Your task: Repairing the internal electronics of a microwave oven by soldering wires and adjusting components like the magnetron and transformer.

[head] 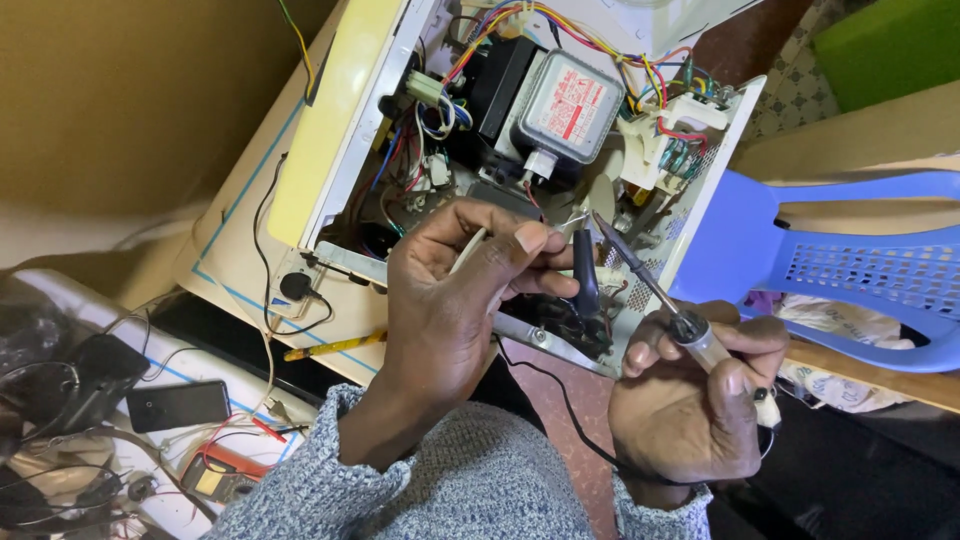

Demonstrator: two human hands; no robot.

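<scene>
A cream bench is carrying an opened microwave oven. Below-left of the oven, a yellow pencil is lying near the bench's edge, and farther down-left a black phone and an orange multimeter are resting among loose wires.

Wore a knitted sweater in mottled blue-grey and white yarn, thick and slightly fuzzy. Left sleeve broad and loosely ribbed, ended in a folded cuff just short of the wrist. Right sleeve showed only a narrow cuff of the same knit at the lower edge. Left hand and right hand both bare, without gloves, rings or watch; nails short.
</scene>
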